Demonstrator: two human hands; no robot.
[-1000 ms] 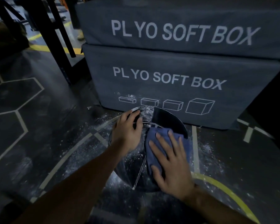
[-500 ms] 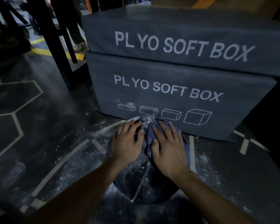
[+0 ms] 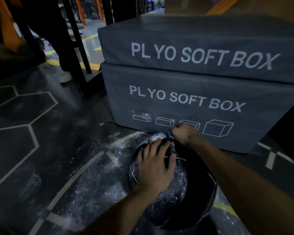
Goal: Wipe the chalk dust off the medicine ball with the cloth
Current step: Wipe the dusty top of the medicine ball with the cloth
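Grey plyo boxes [image 3: 193,92] stacked behind medicine ball [image 3: 190,197]; chalk-dusted floor [image 3: 92,184].

Dim, light from rear-left doorway, wide-angle warp, edges dark & soft.

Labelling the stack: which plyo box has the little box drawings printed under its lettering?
The lower plyo box, on the floor behind the medicine ball; the upper plyo box shows lettering only.

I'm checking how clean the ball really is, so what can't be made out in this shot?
- Medicine ball far side: head view, hidden by its own curve and the right hand.
- Cloth: mostly covered by the right hand's grip; dark and blurred.
- Surface under the left hand: covered.
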